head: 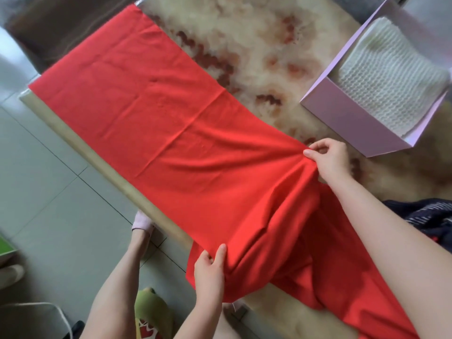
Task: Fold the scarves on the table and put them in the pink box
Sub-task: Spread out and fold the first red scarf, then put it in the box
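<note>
Head view.

Red scarf (171, 113): thin, smooth, matte cloth, long rectangular shape. Spread flat on the tabletop (256, 40) along its left edge, far end reaching the far corner. Marked by faint straight crease lines crossing at the middle. Near end bunched into soft, deep folds, lifted between both hands and draped down under the right forearm.

Left hand (210, 267): grasping the scarf's left border at the edge of the tabletop, fingers curled into the cloth, fabric puckered around the grip.

Right hand (327, 160): pinching the scarf's right border between thumb and fingertips, with tight creases fanning out from the pinch across the cloth.

Tabletop: glossy, hard, marble-like surface, cream with reddish-brown blotches, bordered by a plain beige band on the left side.

Pink box (347, 118): pale lilac-pink, rectangular, stiff flat walls with sharp corners, open at the top. Set on the tabletop to the right of the red scarf, apart from it, just beyond the right hand.

White knitted scarf (386, 81): thick, ribbed knit, folded into a rough square, lying flat inside the pink box and filling most of its floor.

Dark patterned fabric (430, 216): crumpled, navy with pale stripes, at the right margin beside the right forearm.

Floor (49, 192): pale grey-green square tiles with dark joints, left of the tabletop. Foot in a pale pink sock (141, 222) planted on the tiles close under the beige edge.
</note>
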